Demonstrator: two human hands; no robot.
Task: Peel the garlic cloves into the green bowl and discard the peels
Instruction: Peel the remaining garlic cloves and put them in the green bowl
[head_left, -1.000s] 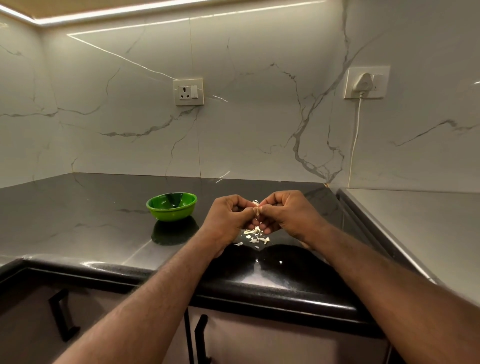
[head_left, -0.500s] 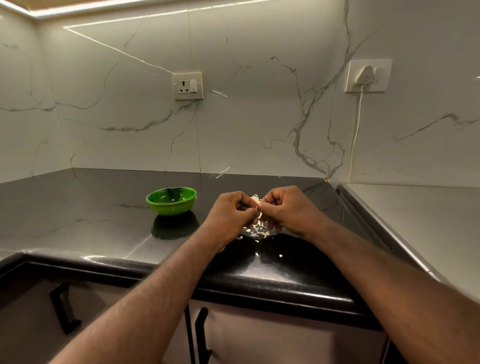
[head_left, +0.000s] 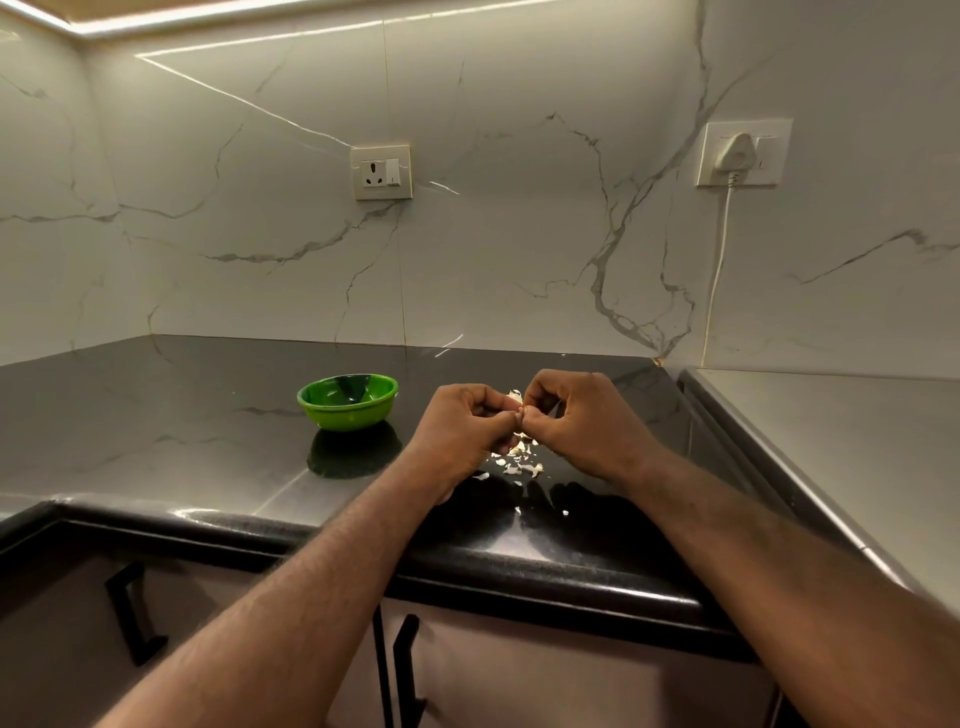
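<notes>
My left hand (head_left: 465, 426) and my right hand (head_left: 576, 421) meet fingertip to fingertip above the black counter, both pinching one small garlic clove (head_left: 515, 399), whose pale skin sticks up between them. Most of the clove is hidden by the fingers. Just below the hands lies a scatter of whitish garlic peels (head_left: 519, 465) on the counter. The green bowl (head_left: 347, 401) stands to the left of my left hand, a hand's width away; its inside looks dark and I cannot tell what is in it.
The black counter (head_left: 182, 431) runs left into a corner under a marble wall. A grey steel surface (head_left: 831, 441) adjoins it on the right. A wall socket (head_left: 382, 172) and a plugged-in socket (head_left: 743, 153) with a white cord sit on the wall. Cabinet handles (head_left: 132, 613) are below.
Both hands stay together on the clove, with only small finger shifts. The view has tilted a little, so the hands sit slightly higher in frame.
</notes>
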